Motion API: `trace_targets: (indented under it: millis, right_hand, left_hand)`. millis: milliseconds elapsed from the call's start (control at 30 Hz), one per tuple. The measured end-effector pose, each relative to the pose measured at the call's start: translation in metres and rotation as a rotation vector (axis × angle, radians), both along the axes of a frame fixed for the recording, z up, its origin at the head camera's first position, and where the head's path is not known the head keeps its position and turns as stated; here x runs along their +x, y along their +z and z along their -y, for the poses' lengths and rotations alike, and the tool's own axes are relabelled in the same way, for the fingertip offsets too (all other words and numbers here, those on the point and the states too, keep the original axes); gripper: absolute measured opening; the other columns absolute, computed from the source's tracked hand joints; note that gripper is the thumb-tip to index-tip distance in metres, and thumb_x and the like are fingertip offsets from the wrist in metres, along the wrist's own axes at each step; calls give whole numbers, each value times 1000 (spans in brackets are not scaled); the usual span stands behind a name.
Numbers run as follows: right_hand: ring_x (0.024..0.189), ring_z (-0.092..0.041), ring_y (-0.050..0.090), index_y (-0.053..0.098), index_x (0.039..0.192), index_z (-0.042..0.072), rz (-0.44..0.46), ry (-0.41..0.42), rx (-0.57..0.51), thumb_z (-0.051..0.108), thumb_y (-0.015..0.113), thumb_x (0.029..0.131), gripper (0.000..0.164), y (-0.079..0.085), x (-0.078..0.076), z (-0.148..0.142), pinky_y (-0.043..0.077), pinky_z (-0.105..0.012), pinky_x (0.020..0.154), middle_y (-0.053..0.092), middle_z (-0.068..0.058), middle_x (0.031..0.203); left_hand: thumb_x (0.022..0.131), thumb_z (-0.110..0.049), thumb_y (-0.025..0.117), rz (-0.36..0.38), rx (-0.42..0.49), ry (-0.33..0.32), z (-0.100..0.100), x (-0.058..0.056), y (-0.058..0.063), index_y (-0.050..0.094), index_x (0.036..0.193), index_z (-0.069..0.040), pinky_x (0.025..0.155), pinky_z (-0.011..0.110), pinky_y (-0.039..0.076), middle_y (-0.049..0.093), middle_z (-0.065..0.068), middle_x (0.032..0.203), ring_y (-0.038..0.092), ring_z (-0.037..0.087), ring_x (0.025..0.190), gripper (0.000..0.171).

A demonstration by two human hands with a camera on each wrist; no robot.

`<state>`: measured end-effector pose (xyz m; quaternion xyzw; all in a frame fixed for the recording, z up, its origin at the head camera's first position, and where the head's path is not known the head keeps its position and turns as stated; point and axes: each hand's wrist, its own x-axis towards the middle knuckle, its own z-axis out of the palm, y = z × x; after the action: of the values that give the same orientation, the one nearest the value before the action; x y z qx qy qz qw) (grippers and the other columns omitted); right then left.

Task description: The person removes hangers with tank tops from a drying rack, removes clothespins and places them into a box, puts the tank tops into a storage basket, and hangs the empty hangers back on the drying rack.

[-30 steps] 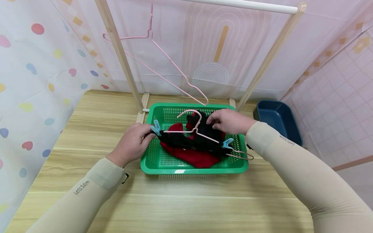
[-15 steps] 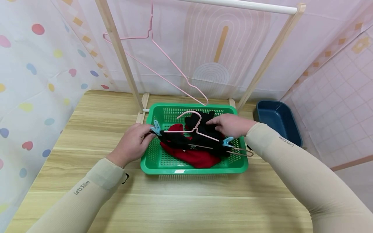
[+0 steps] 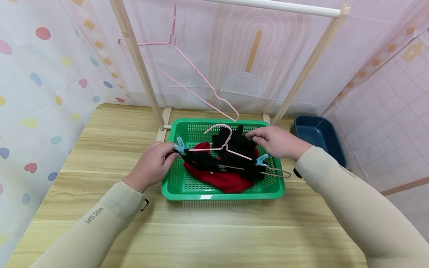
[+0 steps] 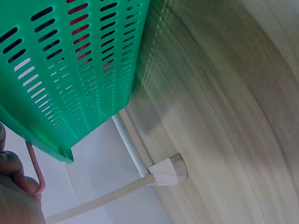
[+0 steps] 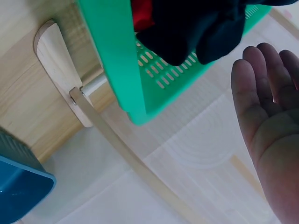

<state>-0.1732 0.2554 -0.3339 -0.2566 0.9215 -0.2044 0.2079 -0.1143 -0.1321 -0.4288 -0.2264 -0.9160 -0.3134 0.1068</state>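
My left hand [image 3: 152, 162] grips the left end of a pink wire hanger [image 3: 204, 149], beside a light blue clothespin [image 3: 180, 145]. A black garment [image 3: 201, 160] is clipped along the hanger, with a second blue clothespin [image 3: 261, 160] near its right end. Hanger and garment lie over a green slotted basket [image 3: 221, 196]. Red cloth [image 3: 231, 182] shows in front and more black cloth behind. My right hand [image 3: 278, 141] hovers over the basket's back right with fingers extended; in the right wrist view the palm [image 5: 280, 154] faces the camera and holds nothing.
Behind the basket stands a rack with wooden posts [image 3: 310, 67] and a white rail [image 3: 285, 5]. Another pink hanger [image 3: 197, 70] hangs at its left, reaching down toward the basket's back rim. A dark blue bin [image 3: 318, 136] sits at the back right of the wooden table [image 3: 201, 238].
My right hand first lowered toward the black cloth, then lifted off it and drew to the right. The hanger's hook has risen slightly, while my left hand keeps its grip.
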Motion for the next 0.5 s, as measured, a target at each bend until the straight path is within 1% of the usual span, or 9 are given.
trace_targets:
  millis: [100,233,500]
  right_hand:
    - [123,-26,68,63,145,10,-11,-26,-40,20,45,114,38,4,6,-4,52,-49,101,68,-13,141]
    - [128,-30,67,65,142,8,-39,-33,-91,21,45,114,37,8,15,-9,51,-55,108,71,-12,136]
    - [127,-30,68,66,141,7,-64,-67,-183,24,45,114,37,10,33,-21,51,-54,109,70,-12,138]
  left_hand:
    - [101,-10,68,17,-3,6,-1,0,2,73,101,-15,71,35,40,75,-1,91,50,17,75,7]
    - [103,-11,67,45,-7,14,-2,1,3,73,101,-15,71,36,40,74,-1,90,50,17,76,7]
    - [103,-13,66,55,-14,29,-2,1,4,71,98,-16,71,35,40,72,-1,87,50,18,76,8]
